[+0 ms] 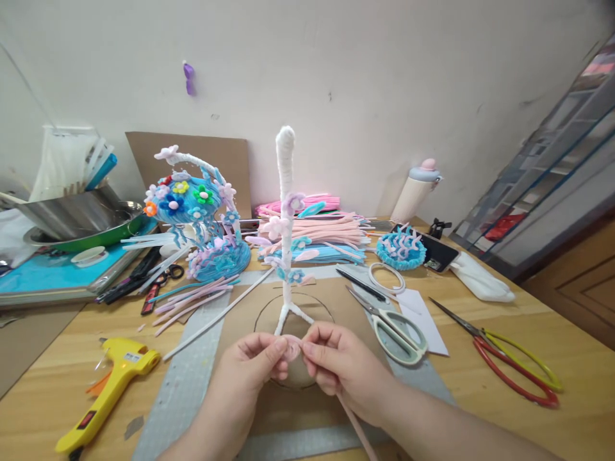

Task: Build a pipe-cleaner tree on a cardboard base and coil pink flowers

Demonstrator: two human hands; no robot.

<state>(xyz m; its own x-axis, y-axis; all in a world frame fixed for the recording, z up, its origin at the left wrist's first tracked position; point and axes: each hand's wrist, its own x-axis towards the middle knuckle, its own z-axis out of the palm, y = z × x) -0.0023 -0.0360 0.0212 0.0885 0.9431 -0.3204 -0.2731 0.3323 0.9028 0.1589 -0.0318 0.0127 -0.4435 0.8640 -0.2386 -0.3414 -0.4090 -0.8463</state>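
Note:
Between my two hands is a pale pink pipe cleaner [353, 422], coiled into a small flat spiral at one end. My left hand [252, 365] pinches the spiral between thumb and fingers. Close beside it, my right hand [339, 358] grips the strand by the coil, and the loose tail runs down toward the front edge. Just behind the hands stands a white wrapped stem [286, 166] with forked feet and small pink, purple and blue flowers. It rests on a brown cardboard sheet [240, 320] marked with a drawn circle.
Left lie a yellow glue gun [118, 378] and loose pipe cleaners [192, 304], with a finished flower piece [187, 205] behind. Right are green-handled scissors [398, 336], red-and-yellow scissors [509, 365] and a blue fuzzy base [401, 250]. Pipe cleaner bundles [327, 230] line the back.

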